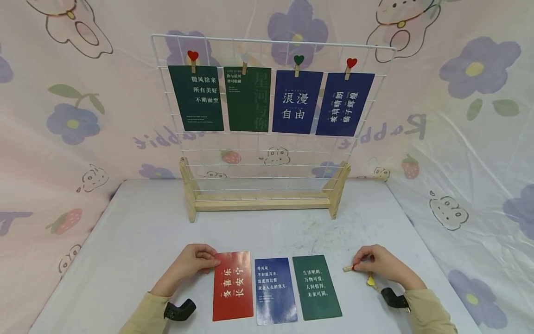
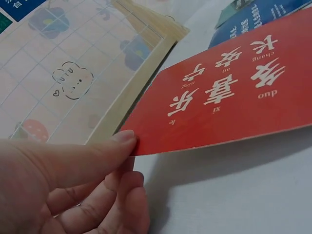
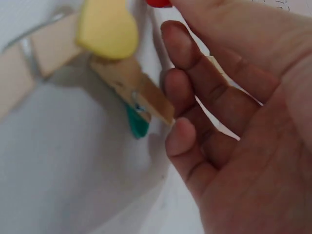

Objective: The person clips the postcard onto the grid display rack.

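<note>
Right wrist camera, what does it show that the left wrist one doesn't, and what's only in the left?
Only the right wrist view shows the right hand, the loose wooden clothespins beside its fingers, the yellow heart and a teal piece under one clothespin.

Only the left wrist view shows the left hand pinching a corner of the red card, part of a blue card and a printed rabbit.

Both share the white tabletop.
</note>
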